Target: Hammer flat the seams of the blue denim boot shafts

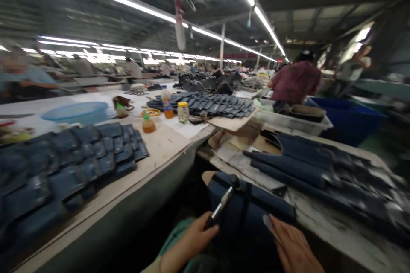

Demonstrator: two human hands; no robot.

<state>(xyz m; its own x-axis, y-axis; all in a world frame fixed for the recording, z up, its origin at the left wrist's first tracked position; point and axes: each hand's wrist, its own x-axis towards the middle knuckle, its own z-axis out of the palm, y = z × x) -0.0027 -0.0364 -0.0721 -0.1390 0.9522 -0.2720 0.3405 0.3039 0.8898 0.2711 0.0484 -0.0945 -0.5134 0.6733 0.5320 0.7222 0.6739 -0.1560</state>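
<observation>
My left hand [199, 234] is closed round the dark grip of a small hammer [222, 201] with a silvery shaft. Its dark head, with a touch of yellow, lies over a dark blue panel [253, 222] crossed by darker strips, at my lap. My right hand [296, 245] rests at the panel's right side, fingers stretched together. Along its inner edge shows a pale, flat, round-ended tool [268, 227], apparently held against the fingers; blur hides its exact kind.
Overlapping dark blue pieces [80, 158] cover the left table; more [320, 166] lie on the right bench. A glue bottle with green tip [148, 124], a yellow-lidded jar [183, 113] and a blue basin [77, 112] stand behind. A person [296, 76] stands beyond, near a blue bin [346, 119].
</observation>
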